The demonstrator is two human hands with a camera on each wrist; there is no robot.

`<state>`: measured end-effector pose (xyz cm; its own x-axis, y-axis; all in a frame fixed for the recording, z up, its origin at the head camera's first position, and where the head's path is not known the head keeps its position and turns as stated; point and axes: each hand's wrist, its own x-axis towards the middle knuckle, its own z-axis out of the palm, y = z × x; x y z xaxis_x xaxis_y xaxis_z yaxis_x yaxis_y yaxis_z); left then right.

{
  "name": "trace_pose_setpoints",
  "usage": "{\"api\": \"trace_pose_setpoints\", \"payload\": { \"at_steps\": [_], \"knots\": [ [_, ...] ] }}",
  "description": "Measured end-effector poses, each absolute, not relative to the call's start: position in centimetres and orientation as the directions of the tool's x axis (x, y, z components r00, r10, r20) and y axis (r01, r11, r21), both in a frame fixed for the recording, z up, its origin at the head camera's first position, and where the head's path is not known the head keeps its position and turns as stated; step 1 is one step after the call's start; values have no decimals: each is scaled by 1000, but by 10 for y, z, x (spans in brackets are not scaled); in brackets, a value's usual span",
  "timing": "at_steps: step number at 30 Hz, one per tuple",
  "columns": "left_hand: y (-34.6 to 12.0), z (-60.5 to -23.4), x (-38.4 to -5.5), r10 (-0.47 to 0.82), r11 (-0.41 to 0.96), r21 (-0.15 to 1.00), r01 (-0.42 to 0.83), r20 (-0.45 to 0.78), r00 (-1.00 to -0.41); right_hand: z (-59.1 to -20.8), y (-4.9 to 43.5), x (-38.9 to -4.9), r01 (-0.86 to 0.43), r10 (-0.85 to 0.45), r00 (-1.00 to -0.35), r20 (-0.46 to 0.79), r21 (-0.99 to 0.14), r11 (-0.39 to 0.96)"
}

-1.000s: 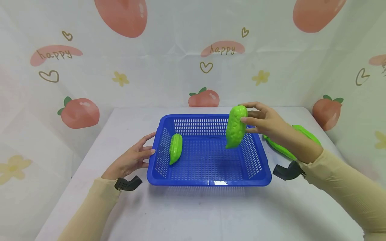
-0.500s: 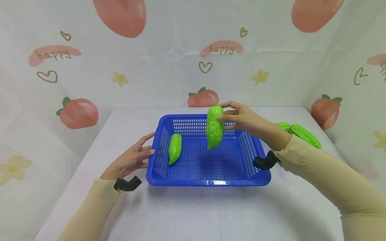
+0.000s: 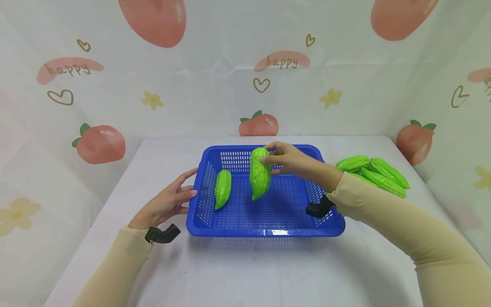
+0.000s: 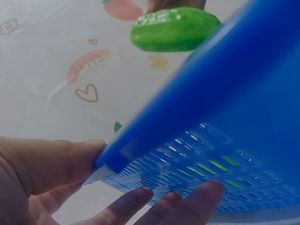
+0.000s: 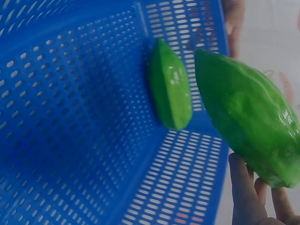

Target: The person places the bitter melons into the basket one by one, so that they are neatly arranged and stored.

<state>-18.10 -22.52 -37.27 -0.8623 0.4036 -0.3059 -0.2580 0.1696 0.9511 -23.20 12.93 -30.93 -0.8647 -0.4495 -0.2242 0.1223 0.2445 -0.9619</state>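
Note:
A bright green bitter melon (image 3: 260, 177), bumpy and pointed at its lower end, hangs upright over the middle of the blue plastic basket (image 3: 238, 233). My right hand (image 3: 287, 160) grips it near the top, fingers and thumb at its sides. Inside the basket, against the left wall, lies another bitter melon (image 3: 223, 189). At the basket's left side, my left hand (image 3: 168, 200) holds the rim. The left wrist view has the thumb (image 4: 65, 161) at the rim's edge and the other fingers below it, along the slotted wall.
Several more bitter melons (image 3: 385, 183) lie in a loose pile on the white table (image 3: 245, 273), right of the basket. A white cloth backdrop (image 3: 215, 102) printed with peaches and flowers stands behind the table.
My right hand has carried its bitter melon leftward from the basket's right side, then lowered it a little. The pile on the right shows more fully. The left hand keeps its place.

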Motion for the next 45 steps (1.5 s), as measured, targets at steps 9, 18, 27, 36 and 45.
{"api": "trace_pose_setpoints", "payload": {
  "at_steps": [9,18,27,36,45],
  "knots": [
    [-224,-373,-181,404,167,949,-269,-315,-859,-327,119,-238,151,-472,-841,-266,-951,269],
    [-226,-372,-179,402,183,949,-257,-310,-862,-342,106,-240,211,-465,-821,-332,-932,294],
    [-226,-372,-180,410,178,950,-256,-308,-859,-357,93,-246,289,-442,-803,-399,-910,297],
    [-226,-375,-181,405,180,949,-259,-311,-860,-369,75,-257,344,-392,-806,-444,-889,301],
    [-227,-374,-180,426,158,951,-266,-309,-850,-380,69,-265,352,-375,-816,-439,-893,280]
  ]
}}
